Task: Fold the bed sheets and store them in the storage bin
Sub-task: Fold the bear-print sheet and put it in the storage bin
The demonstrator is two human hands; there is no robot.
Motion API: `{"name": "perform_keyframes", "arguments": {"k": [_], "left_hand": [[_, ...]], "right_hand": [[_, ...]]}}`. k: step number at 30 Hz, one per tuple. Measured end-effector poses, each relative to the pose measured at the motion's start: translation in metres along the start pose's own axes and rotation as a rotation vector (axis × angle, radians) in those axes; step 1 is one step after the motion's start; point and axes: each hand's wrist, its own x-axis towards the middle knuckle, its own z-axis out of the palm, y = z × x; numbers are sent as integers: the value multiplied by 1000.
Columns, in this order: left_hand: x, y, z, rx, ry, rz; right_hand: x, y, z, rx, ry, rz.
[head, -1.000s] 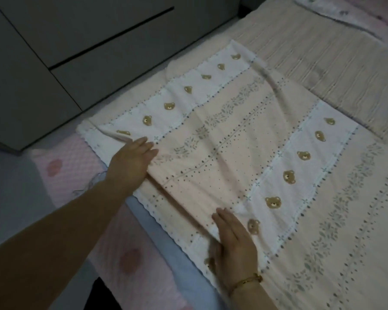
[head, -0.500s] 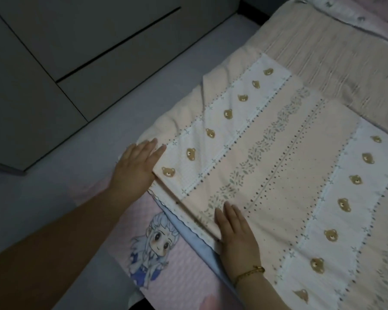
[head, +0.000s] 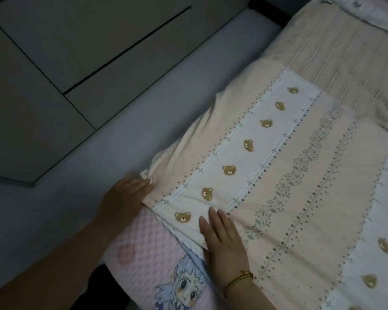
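A pale pink bed sheet point(head: 285, 175) with white stripes, small brown bears and leaf rows lies spread in layers on the bed. My left hand point(head: 123, 198) is at its left corner, fingertips tucked under the folded edge and gripping it. My right hand point(head: 224, 240), with a gold bracelet on the wrist, lies flat with fingers together on the sheet's near edge, pressing it down. No storage bin is in view.
Under the sheet lies a pink quilted cover point(head: 148, 260) with a blue-haired cartoon figure point(head: 184, 285). A beige ribbed blanket point(head: 345, 59) covers the far part of the bed. Grey floor point(head: 54, 209) and grey cabinet fronts point(head: 65, 52) are on the left.
The view has shifted, and the sheet's folded edge now lines up with the bed corner. My left hand went from lying flat beside the edge to gripping the corner. My right hand slid along the near edge.
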Motion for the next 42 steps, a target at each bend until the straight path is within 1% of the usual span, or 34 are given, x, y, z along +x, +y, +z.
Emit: {"name": "perform_keyframes", "arguments": {"k": [2,4,7,9,10,11,12,13,14,15,16,18,20,21,22,25,26,27,28,29,31,32,33,34,35,36,37,39,40,41,42], "left_hand": [[-1,-9,2,-58,-6,31],[-3,-26,3,-151,-14,61],[-6,-52,3,-286,-126,31],[-6,-72,1,-386,-192,-17],[-3,-78,1,-395,-209,-42],[3,-83,-1,-443,-282,-67],[10,-86,-1,-485,-317,-122],[17,-86,2,-535,-416,-195],[24,-84,5,-645,-547,-270],[32,-80,7,-736,-619,-315],[41,-76,10,-783,-633,-321],[53,-71,16,-803,-592,-324],[62,-68,16,-695,-585,-329],[64,-71,15,-606,-538,-309],[67,-79,15,-542,-420,-265],[65,-115,4,-480,66,-51],[56,-127,3,-447,153,17],[46,-136,4,-414,169,80],[33,-144,7,-392,148,119],[21,-148,12,-374,94,129],[0,-151,30,-356,-77,103],[-5,-151,39,-344,-195,60],[-6,-148,44,-332,-365,-21],[-5,-146,46,-312,-498,-145],[-5,-144,50,-295,-598,-251],[-4,-141,50,-365,-674,-364],[0,-134,48,-497,-716,-488],[14,-115,37,-897,-711,-755],[20,-102,27,-1104,-750,-920],[26,-89,20,-1278,-836,-1089],[28,-77,16,-1388,-924,-1233]], "right_hand": [[20,-14,1,21,115,13],[44,-30,5,40,175,65],[68,-50,16,77,240,149],[78,-64,18,76,329,236],[83,-68,18,77,368,266],[87,-74,18,72,392,294],[90,-78,18,58,409,309],[92,-82,17,37,407,316],[93,-85,18,20,400,328],[95,-87,19,19,396,338],[97,-89,19,27,392,346],[101,-90,21,39,382,367],[103,-90,21,46,372,384],[103,-90,21,56,367,388],[103,-88,20,62,371,382],[100,-88,17,67,411,367],[100,-89,18,64,416,367],[102,-89,19,63,411,362],[102,-89,22,61,400,354],[101,-90,26,59,385,351],[98,-90,32,54,359,352],[98,-89,33,54,349,360],[97,-88,34,59,343,371],[98,-88,34,65,344,378],[98,-87,33,69,342,383],[99,-87,33,70,345,384],[100,-86,33,71,348,386],[100,-86,34,74,362,377],[99,-87,33,79,373,374],[100,-87,32,85,383,375],[99,-89,31,81,394,371]]}}
